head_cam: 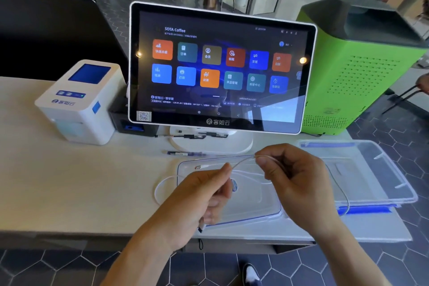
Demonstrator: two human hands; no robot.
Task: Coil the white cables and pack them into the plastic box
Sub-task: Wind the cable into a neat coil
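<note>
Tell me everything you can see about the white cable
The white cable is thin, glossy and flexible. A short span runs taut between the left hand and the right hand, both pinching it. One loop sags left onto the table; another trails right over the clear box. A small connector end lies near the lid.

- Two hands: left hand [204, 195] at 6 o'clock, right hand [294, 176] at 5 o'clock.
- One white cable [242, 161] clearly seen; whether more, cannot tell.
- One plastic box [390, 183] at 4 o'clock.
- One clear lid [255, 204].
- One touchscreen [220, 69] at 12 o'clock.
- One white printer [79, 102] at 9 o'clock.
- One green machine [362, 72] at 2 o'clock.
- One pen [185, 153].
</note>
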